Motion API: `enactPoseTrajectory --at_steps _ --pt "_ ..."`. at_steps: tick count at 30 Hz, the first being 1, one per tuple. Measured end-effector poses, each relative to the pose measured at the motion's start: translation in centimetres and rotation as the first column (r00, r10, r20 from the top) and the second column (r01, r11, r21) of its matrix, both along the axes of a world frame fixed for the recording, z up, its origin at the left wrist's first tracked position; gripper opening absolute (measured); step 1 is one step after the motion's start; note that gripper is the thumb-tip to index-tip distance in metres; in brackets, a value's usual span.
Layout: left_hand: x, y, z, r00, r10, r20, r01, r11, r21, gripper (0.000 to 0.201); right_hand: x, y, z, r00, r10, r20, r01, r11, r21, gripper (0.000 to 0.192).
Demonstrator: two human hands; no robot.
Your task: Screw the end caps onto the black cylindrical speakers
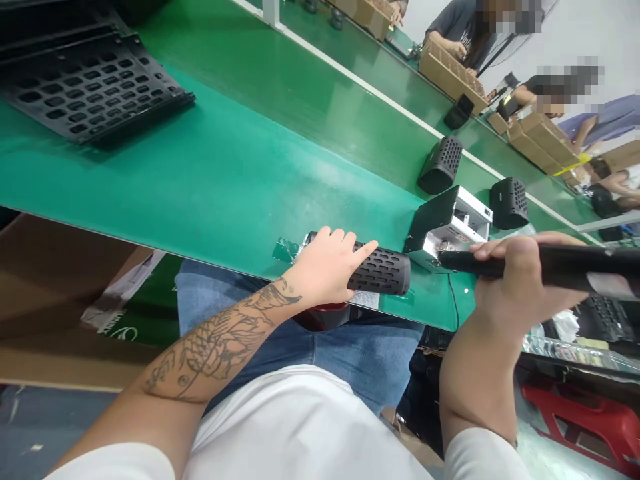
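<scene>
My left hand (333, 260) lies over a black perforated housing (383, 270) at the front edge of the green table, its fingers curled over the near end and the index finger stretched along the top. In my right hand (517, 273) is a long black electric screwdriver (480, 262), held nearly level. Its tip points left, at the front of a black and silver screw feeder (450, 230); I cannot tell if they touch. Beneath the housing, clear film or tape shows on the tabletop.
Black perforated panels (100, 87) lie at the upper left. Two black perforated units (441, 165) stand behind the screw feeder. Past a white rail (380, 103), several people work beside cardboard boxes (450, 73). A red stool (585, 420) is at lower right.
</scene>
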State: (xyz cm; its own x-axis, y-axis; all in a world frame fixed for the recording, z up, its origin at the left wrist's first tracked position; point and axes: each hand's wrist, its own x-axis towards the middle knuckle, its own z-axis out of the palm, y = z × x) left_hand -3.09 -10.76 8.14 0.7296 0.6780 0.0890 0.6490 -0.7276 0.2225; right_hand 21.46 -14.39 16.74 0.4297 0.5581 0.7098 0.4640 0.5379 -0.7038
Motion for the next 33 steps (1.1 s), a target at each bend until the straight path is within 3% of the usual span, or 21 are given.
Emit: enactPoseTrajectory --at_steps 2,4,9,13,16,19,23,25,29,33 --pt "0.0 0.0 0.1 1.0 0.006 -0.009 -0.006 1.0 -0.001 0.086 3.1 1.6 -0.8 0.983 -0.178 0.047 0.181 0.982 -0.057 0.015" --pt "0.0 0.0 0.1 1.0 0.009 -0.013 -0.009 1.0 -0.004 0.084 5.4 2.7 -1.9 0.961 -0.274 0.04 0.277 0.956 -0.097 0.018" --pt "0.3 0.0 0.0 1.0 0.014 -0.004 -0.014 1.0 0.003 0.083 6.7 2.8 -3.7 0.961 -0.272 -0.045 0.264 0.956 -0.13 0.03" --pt "-0.7 -0.2 0.0 0.989 -0.068 0.133 0.07 0.998 -0.007 0.079 5.3 1.6 -2.9 0.975 -0.217 -0.054 0.206 0.966 -0.157 0.031" --pt "-2.9 -0.3 -0.3 0.907 -0.116 0.405 0.159 0.984 -0.076 0.07 3.4 0.0 -1.1 0.99 -0.101 -0.096 0.089 0.989 -0.12 0.021" --pt "-5.5 -0.2 -1.7 0.83 -0.009 0.558 0.094 0.988 -0.124 0.079 0.6 -2.3 0.9 0.982 0.133 -0.134 -0.143 0.987 -0.07 0.017" --pt "-7.5 -0.1 -4.9 0.839 0.095 0.536 0.05 0.967 -0.25 0.115 -4.2 -4.5 2.1 0.839 0.496 -0.226 -0.524 0.848 -0.084 0.018" --pt "-7.5 -0.2 -6.6 0.831 0.108 0.546 0.055 0.96 -0.273 0.118 -6.6 -4.6 1.8 0.761 0.606 -0.232 -0.638 0.764 -0.096 0.019" --pt "-6.9 -0.1 -9.0 0.738 0.112 0.666 0.086 0.963 -0.257 0.113 -10.4 -3.1 0.2 0.628 0.747 -0.219 -0.777 0.617 -0.126 0.017" --pt "-6.5 0.2 -9.8 0.647 0.081 0.758 0.157 0.959 -0.236 0.115 -12.4 -1.2 -1.1 0.592 0.785 -0.182 -0.805 0.583 -0.105 0.017"
